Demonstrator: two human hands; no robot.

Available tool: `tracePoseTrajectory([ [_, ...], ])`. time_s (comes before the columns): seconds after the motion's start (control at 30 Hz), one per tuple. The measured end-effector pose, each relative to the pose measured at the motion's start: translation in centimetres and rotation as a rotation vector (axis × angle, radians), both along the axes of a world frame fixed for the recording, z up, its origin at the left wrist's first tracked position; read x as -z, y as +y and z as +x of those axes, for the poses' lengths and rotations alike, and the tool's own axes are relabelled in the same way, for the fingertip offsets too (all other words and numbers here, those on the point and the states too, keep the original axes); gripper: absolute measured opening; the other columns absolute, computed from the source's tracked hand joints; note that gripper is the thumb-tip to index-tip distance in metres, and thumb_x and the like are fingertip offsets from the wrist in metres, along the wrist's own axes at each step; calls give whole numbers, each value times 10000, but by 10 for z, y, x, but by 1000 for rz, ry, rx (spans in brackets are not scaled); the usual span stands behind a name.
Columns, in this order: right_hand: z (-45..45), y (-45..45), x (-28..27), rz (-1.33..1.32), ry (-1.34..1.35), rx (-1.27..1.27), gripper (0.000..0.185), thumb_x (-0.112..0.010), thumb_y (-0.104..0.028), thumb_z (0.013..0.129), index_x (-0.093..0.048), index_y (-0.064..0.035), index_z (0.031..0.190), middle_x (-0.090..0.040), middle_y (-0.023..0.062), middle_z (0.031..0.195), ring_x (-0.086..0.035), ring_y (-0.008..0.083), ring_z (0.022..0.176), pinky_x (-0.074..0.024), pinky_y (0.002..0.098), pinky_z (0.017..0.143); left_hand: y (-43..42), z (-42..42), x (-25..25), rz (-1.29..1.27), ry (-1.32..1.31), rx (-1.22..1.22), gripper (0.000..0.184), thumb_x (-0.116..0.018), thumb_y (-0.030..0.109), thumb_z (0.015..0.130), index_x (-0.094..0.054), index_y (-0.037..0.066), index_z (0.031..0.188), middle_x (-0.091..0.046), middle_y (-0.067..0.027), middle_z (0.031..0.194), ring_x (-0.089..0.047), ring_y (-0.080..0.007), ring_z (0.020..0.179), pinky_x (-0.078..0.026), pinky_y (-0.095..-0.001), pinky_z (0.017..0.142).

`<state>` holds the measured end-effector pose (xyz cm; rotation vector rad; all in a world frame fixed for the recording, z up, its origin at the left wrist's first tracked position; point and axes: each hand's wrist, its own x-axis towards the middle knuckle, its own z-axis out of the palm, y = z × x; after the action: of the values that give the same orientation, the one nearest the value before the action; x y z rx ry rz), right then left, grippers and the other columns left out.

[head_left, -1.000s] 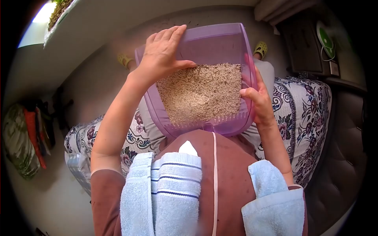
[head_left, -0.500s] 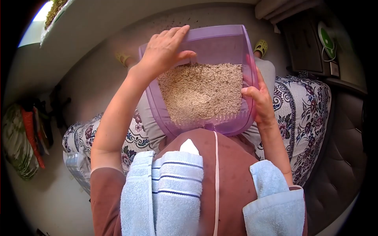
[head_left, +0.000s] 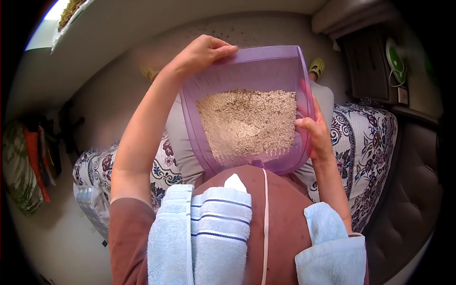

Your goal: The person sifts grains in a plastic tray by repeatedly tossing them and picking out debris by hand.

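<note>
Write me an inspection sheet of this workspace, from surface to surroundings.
Surface: grey-clad lap; the tray is held over it.
Job's things: purple tray, pale grains inside, darker bits among them.
Clutter: dark specks on the floor beyond the tray.
Hands: left hand at the far-left rim, fingers partly hidden; right hand grips the right side, thumb inside.
Cables: white cord by a green-and-white object, away from the tray.
Surroundings: patterned cover, yellow clogs.

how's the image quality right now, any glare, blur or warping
Head view: strong fisheye curve, corners black; head view: bright patch at top left, washed out; head view: left clog hazy, right clog clearer; head view: grains in the tub fairly distinct, paler and softer lower left.
</note>
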<state>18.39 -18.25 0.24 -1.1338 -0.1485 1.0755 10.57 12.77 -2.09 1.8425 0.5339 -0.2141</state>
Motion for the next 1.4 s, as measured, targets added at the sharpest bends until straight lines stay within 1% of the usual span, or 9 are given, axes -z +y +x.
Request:
tracePoseTrajectory([
  [0.33,2,3,2,-25,28,3,779,-522,55,730,-309,-31,1475,-475,101,1389,-481,190,1252,-370,311,1058,19,3,-6,-297,85,-12,482,-563,463,944,-686,33,1124,-699,-51,956,-636,-104,863,-507,-261,811],
  [0.47,4,1,6,-30,48,10,775,-521,53,731,-313,-32,1473,-477,99,1387,-485,190,1247,-368,310,1060,12,5,2,4,29,80,462,-622,467,899,-697,41,1060,-702,-42,895,-642,-128,837,-505,-285,781],
  [0.57,5,1,9,-25,51,27,776,-523,51,731,-313,-35,1473,-478,97,1387,-487,190,1245,-366,310,1064,27,6,22,1072,-138,-253,366,-622,413,904,-710,67,981,-702,-55,907,-648,-185,846,-502,-321,804],
  [0.67,4,1,12,-8,37,65,782,-526,49,728,-311,-39,1474,-478,96,1386,-489,191,1242,-366,312,1064,42,-15,11,858,-410,-550,318,-609,350,906,-724,62,836,-691,-44,1004,-624,-226,1029,-475,-344,882],
  [0.7,6,1,13,-3,38,74,784,-527,49,727,-311,-41,1475,-477,94,1388,-487,192,1243,-366,313,1064,49,-30,18,905,-418,-433,280,-561,324,942,-697,100,1042,-653,-69,1148,-536,-244,1192,-432,-365,972],
  [0.83,15,1,14,67,-16,133,791,-529,45,728,-308,-57,1481,-479,86,1382,-483,190,1242,-373,315,1058,-32,-62,-10,-616,-434,-883,464,-391,288,1029,-362,52,1428,-465,-170,1383,-414,-297,1299,-328,-418,1093],
  [0.93,18,0,19,112,-48,157,797,-527,41,722,-312,-70,1481,-478,79,1382,-475,186,1249,-376,313,1053,-63,-69,11,-964,-605,-745,478,-343,322,1042,-405,0,1389,-488,-142,1371,-450,-301,1263,-314,-421,1099],
  [1.27,18,0,-5,154,-303,174,611,-323,-467,1023,-149,-184,1535,-424,138,1429,-464,240,1264,-388,389,1034,-63,-42,-32,-512,-947,-630,448,-302,264,1049,-397,17,1411,-506,-119,1358,-499,-268,1201,-381,-398,1049],
  [1.4,12,-6,-2,243,-384,216,595,-317,-426,1029,-140,-172,1536,-389,145,1465,-428,277,1302,-372,406,1044,-69,-47,-61,-593,-924,-637,451,-382,263,1041,-396,28,1425,-534,-107,1297,-545,-241,1100,-446,-372,977],
])
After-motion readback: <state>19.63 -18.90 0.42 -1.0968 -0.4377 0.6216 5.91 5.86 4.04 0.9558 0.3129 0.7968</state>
